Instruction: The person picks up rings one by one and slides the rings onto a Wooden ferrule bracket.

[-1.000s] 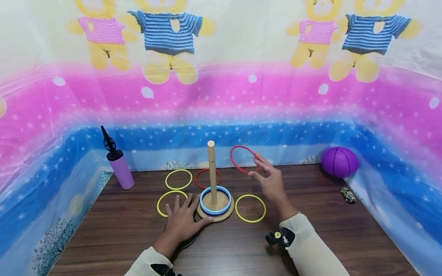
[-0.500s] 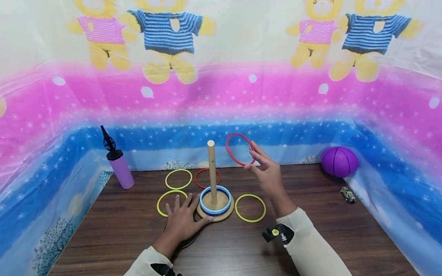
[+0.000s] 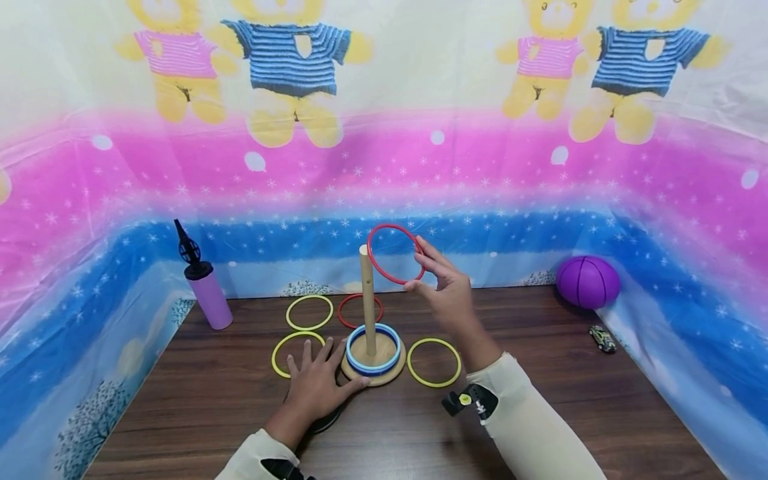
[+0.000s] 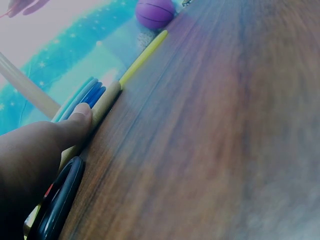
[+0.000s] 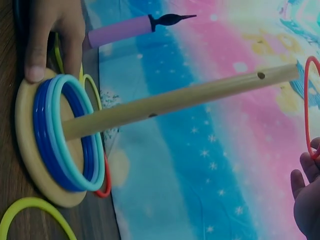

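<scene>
My right hand pinches a red ring by its right side, raised and tilted beside the top of a wooden peg. In the right wrist view the red ring stands just past the peg's tip. The peg rises upright from a round wooden base. Light blue and dark blue rings lie stacked around its foot. My left hand lies with fingers spread, its thumb on the base's edge. Beneath that hand is a black ring, partly hidden.
Yellow rings lie left of the base, one farther back and one near the left fingers. Another yellow ring lies right of it; a red ring lies behind. A purple pump, purple ball and toy car stand farther out.
My right hand has lifted the red ring and carried it left, from right of the peg to beside its top. The left hand has stayed on the base.
</scene>
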### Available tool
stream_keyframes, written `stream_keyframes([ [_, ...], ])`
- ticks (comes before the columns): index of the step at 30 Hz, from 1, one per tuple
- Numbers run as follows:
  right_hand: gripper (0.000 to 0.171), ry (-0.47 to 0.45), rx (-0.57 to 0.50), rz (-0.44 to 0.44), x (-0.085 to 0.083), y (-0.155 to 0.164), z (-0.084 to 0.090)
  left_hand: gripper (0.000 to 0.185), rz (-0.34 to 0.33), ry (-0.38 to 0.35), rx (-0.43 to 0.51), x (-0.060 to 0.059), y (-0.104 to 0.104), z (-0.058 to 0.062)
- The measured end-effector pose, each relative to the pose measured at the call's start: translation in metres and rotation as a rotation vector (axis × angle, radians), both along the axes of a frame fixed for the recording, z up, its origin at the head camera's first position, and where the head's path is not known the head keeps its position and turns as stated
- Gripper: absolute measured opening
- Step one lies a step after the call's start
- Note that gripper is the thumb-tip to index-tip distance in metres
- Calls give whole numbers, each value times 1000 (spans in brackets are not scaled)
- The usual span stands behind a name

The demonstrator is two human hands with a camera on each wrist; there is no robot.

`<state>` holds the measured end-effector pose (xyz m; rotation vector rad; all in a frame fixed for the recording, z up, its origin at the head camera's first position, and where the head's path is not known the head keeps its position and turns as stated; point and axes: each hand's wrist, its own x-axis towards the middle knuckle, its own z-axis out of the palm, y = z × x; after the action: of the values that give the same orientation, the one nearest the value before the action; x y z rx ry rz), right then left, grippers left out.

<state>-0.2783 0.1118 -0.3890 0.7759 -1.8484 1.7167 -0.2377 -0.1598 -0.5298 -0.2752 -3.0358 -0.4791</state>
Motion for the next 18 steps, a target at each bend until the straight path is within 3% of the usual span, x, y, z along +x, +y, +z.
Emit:
stream_keyframes([
  [10,80,-18,104,-20,1,-15,-4,103,1,-2,-9,-1,0,1],
  [18,69,-46,223,-73,3,-17,-23,103,4,-11,0,-2,0,-1],
])
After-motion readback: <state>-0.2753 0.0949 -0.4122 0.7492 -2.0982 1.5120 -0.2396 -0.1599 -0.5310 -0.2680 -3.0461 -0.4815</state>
